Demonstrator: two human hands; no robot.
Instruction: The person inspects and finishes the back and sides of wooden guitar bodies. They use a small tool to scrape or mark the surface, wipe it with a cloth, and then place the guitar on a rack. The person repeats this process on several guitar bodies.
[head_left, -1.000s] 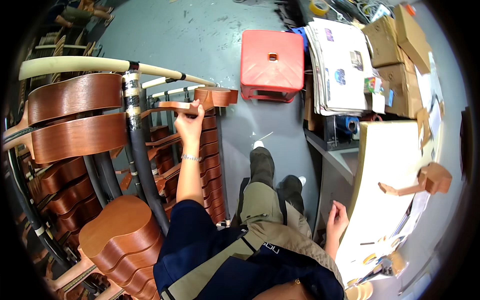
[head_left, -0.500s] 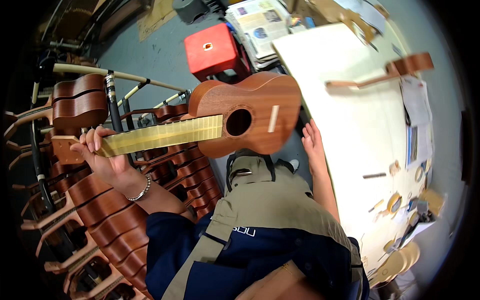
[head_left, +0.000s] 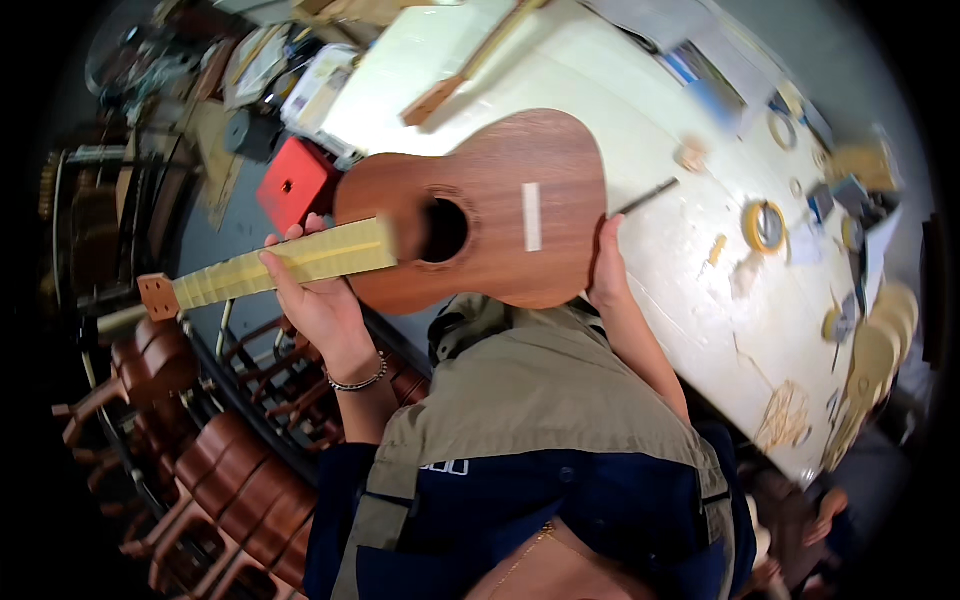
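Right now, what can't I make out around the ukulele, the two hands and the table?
All in the head view:
- Ukulele: its back, hidden by its own top.
- Left hand: partly hidden by the taped neck.
- Right hand: most fingers hidden behind the ukulele's body.
- Second instrument on the table: its far part, cut off by the upper edge.
- Neck end by the sound hole: blurred.

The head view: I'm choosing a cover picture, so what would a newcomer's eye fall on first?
First, the small wooden guitar across the middle, its neck, covered in pale yellow, in the left hand and the end of its body at the right hand. Next, the bright red stool at the upper left, then the row of brown guitar bodies at the lower left.
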